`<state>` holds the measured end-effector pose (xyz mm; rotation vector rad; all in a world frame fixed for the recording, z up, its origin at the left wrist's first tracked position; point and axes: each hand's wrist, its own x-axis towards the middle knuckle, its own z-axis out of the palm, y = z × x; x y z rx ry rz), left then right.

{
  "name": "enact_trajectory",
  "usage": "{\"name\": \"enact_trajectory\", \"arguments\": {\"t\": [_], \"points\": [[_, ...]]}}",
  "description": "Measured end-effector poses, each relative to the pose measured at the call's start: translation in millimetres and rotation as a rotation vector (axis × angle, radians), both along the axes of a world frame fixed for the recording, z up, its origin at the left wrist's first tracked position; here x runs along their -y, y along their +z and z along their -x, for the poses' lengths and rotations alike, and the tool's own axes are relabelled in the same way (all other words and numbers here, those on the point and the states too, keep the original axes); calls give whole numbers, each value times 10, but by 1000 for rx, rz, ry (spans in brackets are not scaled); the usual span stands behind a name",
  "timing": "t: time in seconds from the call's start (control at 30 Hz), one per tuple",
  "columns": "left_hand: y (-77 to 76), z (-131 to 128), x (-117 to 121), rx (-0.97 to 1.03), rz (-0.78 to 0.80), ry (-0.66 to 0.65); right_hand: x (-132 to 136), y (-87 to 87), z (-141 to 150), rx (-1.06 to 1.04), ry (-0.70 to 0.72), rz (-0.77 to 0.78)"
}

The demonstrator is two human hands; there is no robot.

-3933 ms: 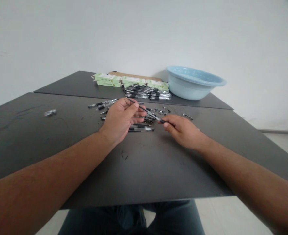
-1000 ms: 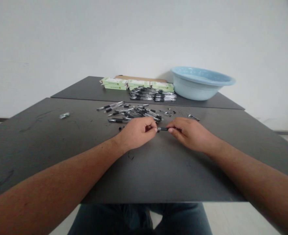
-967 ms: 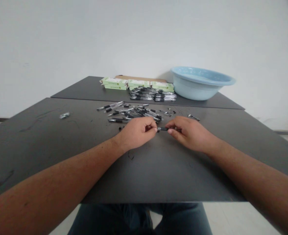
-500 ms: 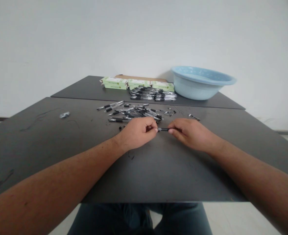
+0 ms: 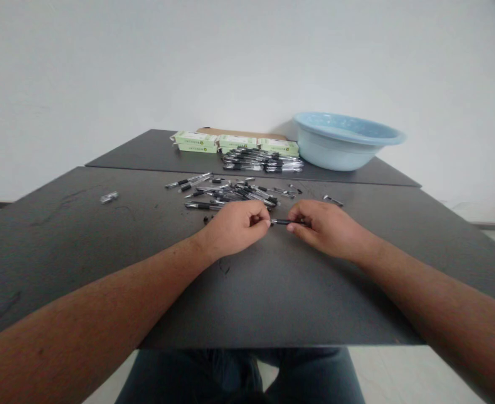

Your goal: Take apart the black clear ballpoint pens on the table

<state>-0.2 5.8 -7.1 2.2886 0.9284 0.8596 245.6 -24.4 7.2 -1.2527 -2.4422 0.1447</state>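
Observation:
Between my two hands, low over the dark table, lies a pen (image 5: 280, 222) with a black grip, held level. My left hand (image 5: 245, 227) is closed, thumb and forefinger pinching its left, clear end. The other end sits in the fingers of my right hand (image 5: 323, 227), also closed in a pinch; part of the pen is hidden there. Just beyond my hands is a loose pile of pens and pen parts (image 5: 239, 193), clear with black grips. A few small black pieces (image 5: 206, 219) lie beside my left wrist.
Farther back are a neat stack of pens (image 5: 260, 161), several light green boxes (image 5: 197, 143) and a big blue basin (image 5: 344, 148) on the right. A small bundle of clear parts (image 5: 109, 197) lies at left, a pen part (image 5: 333, 200) at right. A seam crosses the table (image 5: 264, 303).
The fingers of my right hand have opened slightly around the pen, showing more of it between them. My left hand keeps its pinch in nearly the same place.

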Motion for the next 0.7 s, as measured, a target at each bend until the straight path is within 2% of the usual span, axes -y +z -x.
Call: {"name": "enact_trajectory", "arguments": {"t": [0.1, 0.27, 0.43, 0.57, 0.7], "points": [[-1, 2, -3, -13, -14, -4, -8, -2, -5, 48, 36, 18], [4, 4, 2, -4, -21, -5, -11, 3, -3, 2, 7, 10], [-7, 7, 0, -16, -38, -14, -6, 11, 0, 58, 58, 39], [-16, 8, -6, -8, -40, -12, -11, -4, -2, 2, 10, 26], [-20, 9, -11, -14, -46, -18, -12, -8, 1, 60, 58, 41]]}}
